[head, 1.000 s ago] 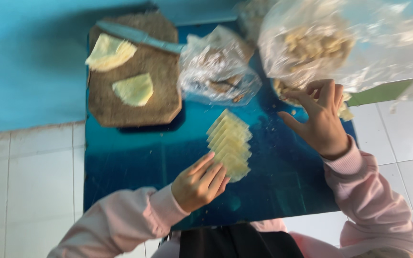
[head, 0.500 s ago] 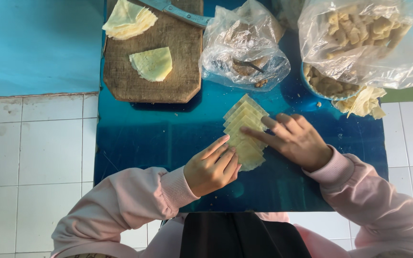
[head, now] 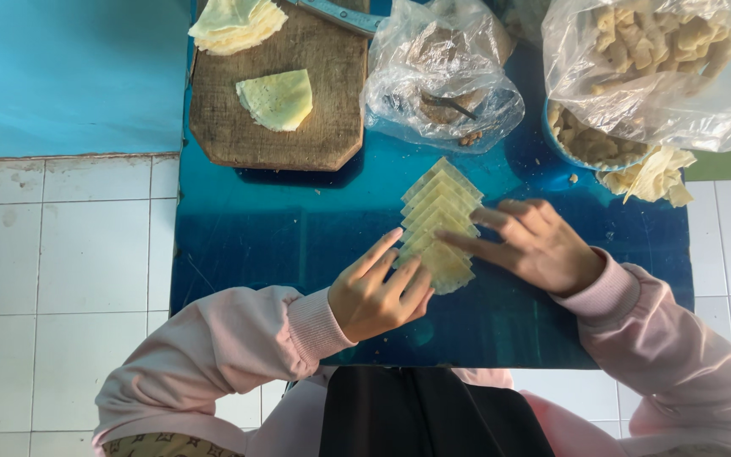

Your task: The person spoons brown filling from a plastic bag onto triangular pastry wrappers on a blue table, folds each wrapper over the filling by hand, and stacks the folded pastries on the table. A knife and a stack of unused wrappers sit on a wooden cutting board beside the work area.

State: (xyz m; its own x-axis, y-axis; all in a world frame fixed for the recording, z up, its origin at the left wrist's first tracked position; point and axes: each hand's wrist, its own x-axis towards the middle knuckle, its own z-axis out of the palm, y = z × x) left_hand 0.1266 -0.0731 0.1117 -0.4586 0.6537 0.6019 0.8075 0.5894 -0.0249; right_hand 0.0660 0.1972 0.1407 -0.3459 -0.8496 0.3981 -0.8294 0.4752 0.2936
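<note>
A row of several overlapping pale yellow dough wrappers (head: 440,218) lies on the shiny blue table (head: 281,237). My left hand (head: 381,292) rests at the near left end of the row, fingers spread and touching the wrappers. From the right, my right hand (head: 536,243) lies flat with its fingertips on the middle of the row. Neither hand grips anything. Both arms wear pink sleeves.
A wooden cutting board (head: 285,101) at the back holds a cut wrapper piece (head: 278,98), a wrapper stack (head: 237,23) and a knife (head: 336,13). A clear bag of filling (head: 442,80) sits centre back. A large bag of folded dumplings (head: 666,59) and loose wrappers (head: 657,173) sit at right. White tiled floor surrounds.
My right hand came down from the large bag at the back right onto the row of wrappers. My left hand stayed at the row's near end. The view shifted.
</note>
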